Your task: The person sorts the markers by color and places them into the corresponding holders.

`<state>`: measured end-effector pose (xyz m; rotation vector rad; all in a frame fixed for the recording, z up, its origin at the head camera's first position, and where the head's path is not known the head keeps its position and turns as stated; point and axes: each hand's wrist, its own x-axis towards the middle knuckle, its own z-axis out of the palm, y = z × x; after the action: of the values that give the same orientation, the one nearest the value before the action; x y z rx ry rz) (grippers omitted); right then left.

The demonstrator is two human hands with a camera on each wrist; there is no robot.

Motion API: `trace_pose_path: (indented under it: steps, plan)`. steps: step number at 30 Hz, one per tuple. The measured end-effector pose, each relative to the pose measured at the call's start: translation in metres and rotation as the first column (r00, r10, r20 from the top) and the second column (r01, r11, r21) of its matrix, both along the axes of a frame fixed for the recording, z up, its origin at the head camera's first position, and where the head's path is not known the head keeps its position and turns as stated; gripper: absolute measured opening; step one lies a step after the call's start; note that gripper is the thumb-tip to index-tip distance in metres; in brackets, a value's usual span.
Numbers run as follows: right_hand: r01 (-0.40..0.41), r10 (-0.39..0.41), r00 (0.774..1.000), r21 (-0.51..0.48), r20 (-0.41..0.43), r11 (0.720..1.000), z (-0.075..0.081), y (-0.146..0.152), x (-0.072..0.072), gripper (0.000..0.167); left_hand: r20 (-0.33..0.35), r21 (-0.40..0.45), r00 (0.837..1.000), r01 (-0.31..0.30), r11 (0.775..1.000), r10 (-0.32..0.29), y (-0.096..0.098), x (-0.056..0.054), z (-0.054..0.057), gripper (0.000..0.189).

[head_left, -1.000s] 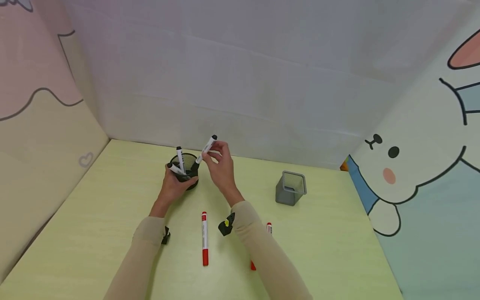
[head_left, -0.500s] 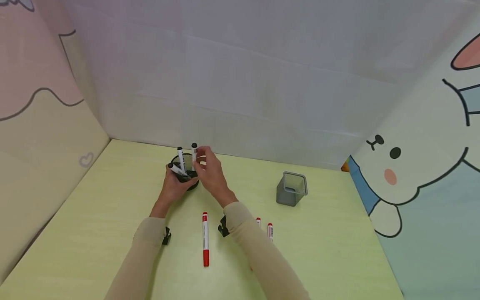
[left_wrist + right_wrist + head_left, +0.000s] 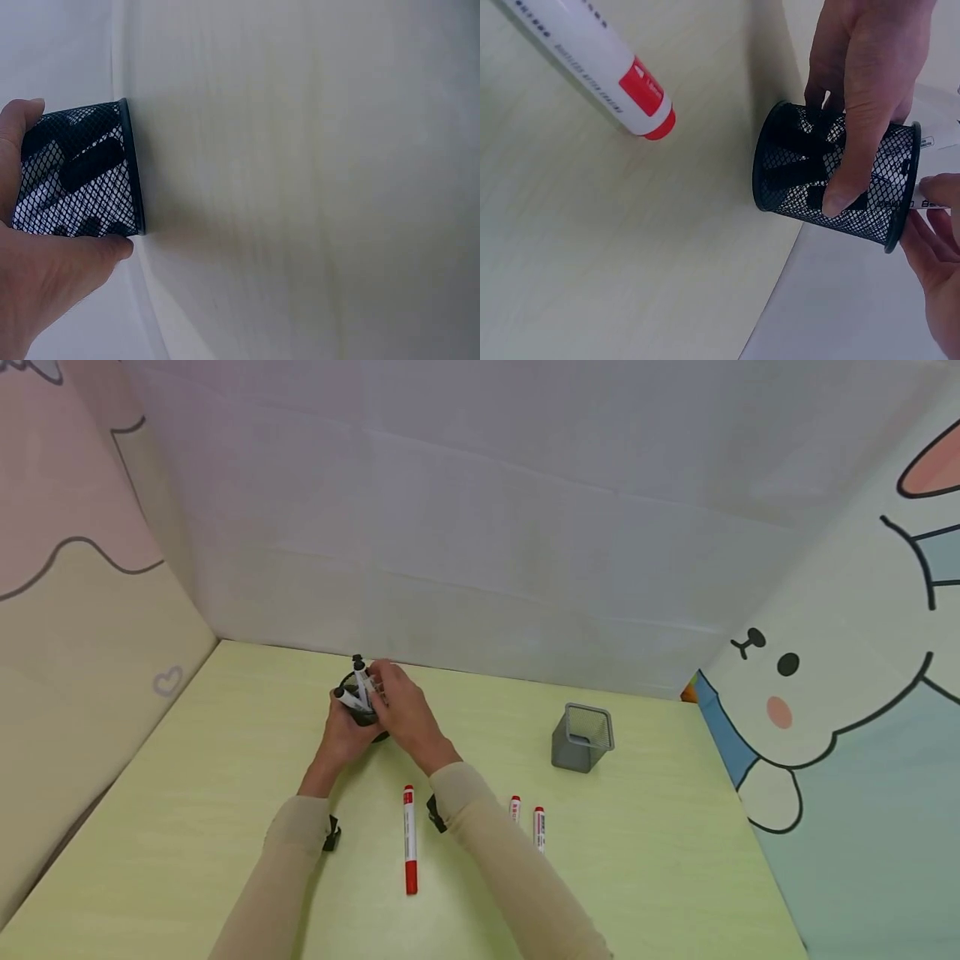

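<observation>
A round black mesh pen cup (image 3: pixel 365 719) stands at the back left of the table, with white black-capped markers (image 3: pixel 350 698) leaning in it. My left hand (image 3: pixel 346 735) grips the cup's side; the left wrist view shows thumb and fingers around the mesh (image 3: pixel 90 176). At the rim, my right hand (image 3: pixel 408 714) pinches a white marker (image 3: pixel 925 204), whose lower part is inside the cup. Dark marker ends show through the mesh (image 3: pixel 799 172) in the right wrist view. In the head view, the right hand partly hides the cup's right side.
A grey square mesh pen holder (image 3: pixel 582 738) stands to the right. One red-capped marker (image 3: pixel 410 839) lies in front of the cup. Two more red-capped markers, one left (image 3: pixel 515 808) and one right (image 3: pixel 539 828), are partly covered by the right sleeve (image 3: pixel 517 860). A white wall (image 3: pixel 480 527) rises behind.
My right hand has moved left to the cup, bringing its marker from tilted outside the rim to upright and down inside. The left hand has kept its grip on the cup.
</observation>
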<state>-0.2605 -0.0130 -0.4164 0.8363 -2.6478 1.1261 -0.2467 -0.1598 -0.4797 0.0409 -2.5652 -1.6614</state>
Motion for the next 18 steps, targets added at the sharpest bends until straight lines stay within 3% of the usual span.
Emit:
trace_pose_path:
  steps: [5, 11, 18]
  plan:
    - [0.03, -0.027, 0.999, 0.1, -0.027, 0.994, 0.0011, -0.0038, 0.0, 0.027, 0.015, -0.034, 1.0, -0.009, 0.999, 0.009, -0.0005, -0.0008, 0.0009, 0.087]
    - [0.046, -0.037, 0.998, 0.211, -0.047, 0.977, 0.0082, -0.0082, 0.0021, 0.02, 0.021, -0.001, 1.0, -0.009, 1.0, 0.009, -0.0005, -0.0018, -0.0005, 0.085]
    - [0.037, -0.032, 0.999, 0.172, -0.032, 0.984, 0.0069, -0.008, 0.0057, 0.021, 0.014, 0.035, 1.0, 0.0, 0.999, 0.0, -0.0005, -0.0019, -0.0026, 0.085]
